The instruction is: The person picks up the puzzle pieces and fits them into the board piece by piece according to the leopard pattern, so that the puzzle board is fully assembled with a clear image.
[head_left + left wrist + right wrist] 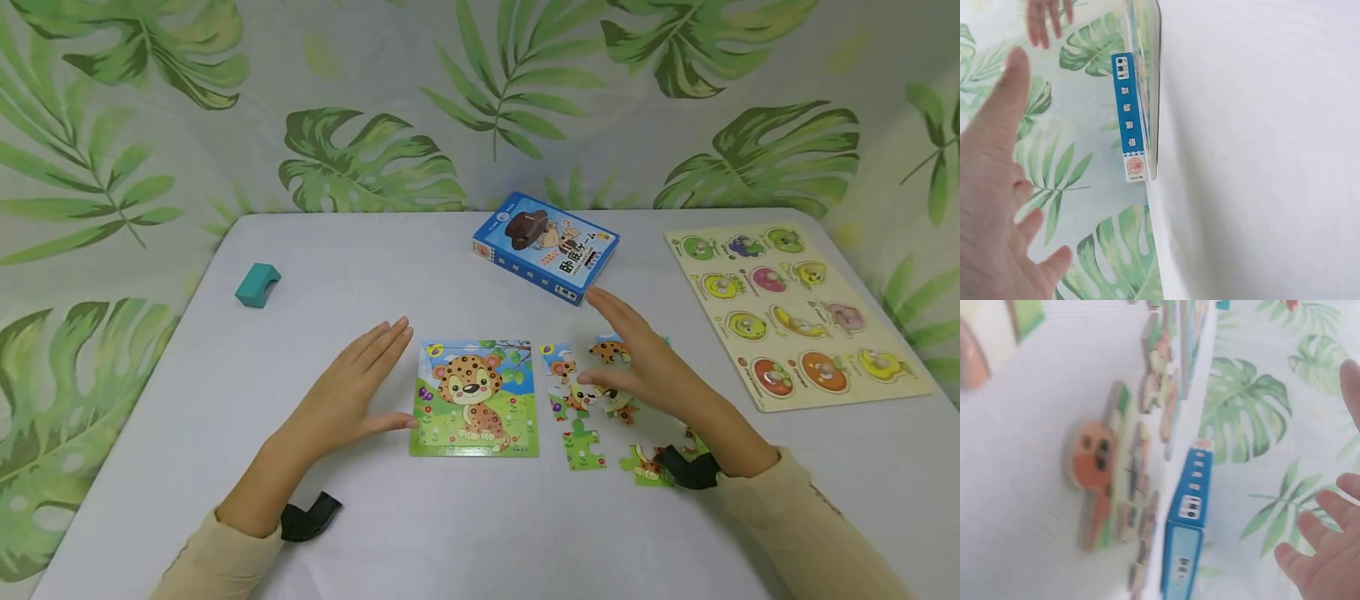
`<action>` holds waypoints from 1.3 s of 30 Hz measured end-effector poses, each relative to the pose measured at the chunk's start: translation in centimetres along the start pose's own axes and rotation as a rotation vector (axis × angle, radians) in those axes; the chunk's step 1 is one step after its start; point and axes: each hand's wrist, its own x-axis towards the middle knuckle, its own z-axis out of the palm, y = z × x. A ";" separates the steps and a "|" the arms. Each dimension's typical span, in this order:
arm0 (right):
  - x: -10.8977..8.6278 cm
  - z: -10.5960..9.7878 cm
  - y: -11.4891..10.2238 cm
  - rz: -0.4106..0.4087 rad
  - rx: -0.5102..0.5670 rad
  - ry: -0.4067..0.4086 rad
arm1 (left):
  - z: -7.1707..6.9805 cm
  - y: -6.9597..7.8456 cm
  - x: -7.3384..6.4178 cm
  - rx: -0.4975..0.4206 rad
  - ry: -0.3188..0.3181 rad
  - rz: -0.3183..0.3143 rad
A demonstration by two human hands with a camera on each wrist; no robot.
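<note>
A square leopard picture board (474, 408) lies flat on the white table between the two hands. My left hand (352, 387) hovers at its left edge, fingers straight and thumb spread, holding nothing. Over the loose jigsaw pieces (583, 446) to the board's right is my right hand (645, 358), its fingers extended and thumb apart, holding nothing. That hand and wrist hide some of the pieces. In the right wrist view, loose puzzle pieces (1094, 459) appear blurred, with the right hand (1329, 550) off at the right side. The left hand (997, 187) shows relaxed fingers in its wrist view.
A blue card-game box (547, 246) lies at the back, just beyond the right fingertips. At the right is a wooden fruit puzzle board (765, 304) with knobs. A teal block (257, 285) sits at the far left. Leaf-print cloth (375, 158) hangs behind the white table (360, 267).
</note>
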 end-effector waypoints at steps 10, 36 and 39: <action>0.4 1.9 2.9 0.025 0.096 -0.024 | 2.2 -0.3 -0.5 -0.296 -0.157 -0.230; 0.4 3.4 5.2 0.082 0.019 -0.155 | 4.0 -1.4 -0.9 -0.379 -0.184 -0.187; 0.5 3.3 5.1 0.053 0.002 -0.139 | 4.0 -1.4 -0.9 -0.380 -0.194 -0.202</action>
